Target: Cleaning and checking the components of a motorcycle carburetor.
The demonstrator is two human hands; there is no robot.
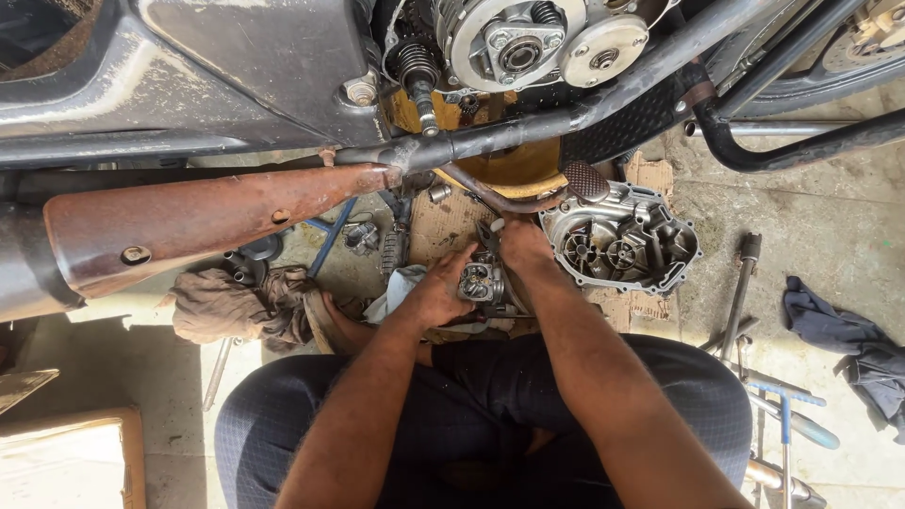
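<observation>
Carburetor [479, 281] clamped between my left hand [436, 294] and right hand [524, 247], engine cover [620, 240] at three o'clock; mid-disassembly, I judge; next move needs steady grip.

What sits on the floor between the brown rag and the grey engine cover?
In the head view, the person's two hands holding a small metal engine part, above cardboard.

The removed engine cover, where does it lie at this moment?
In the head view, the engine cover lies on the floor right of centre, inner side up, just beyond the right hand and below the motorcycle's foot pedal.
</observation>
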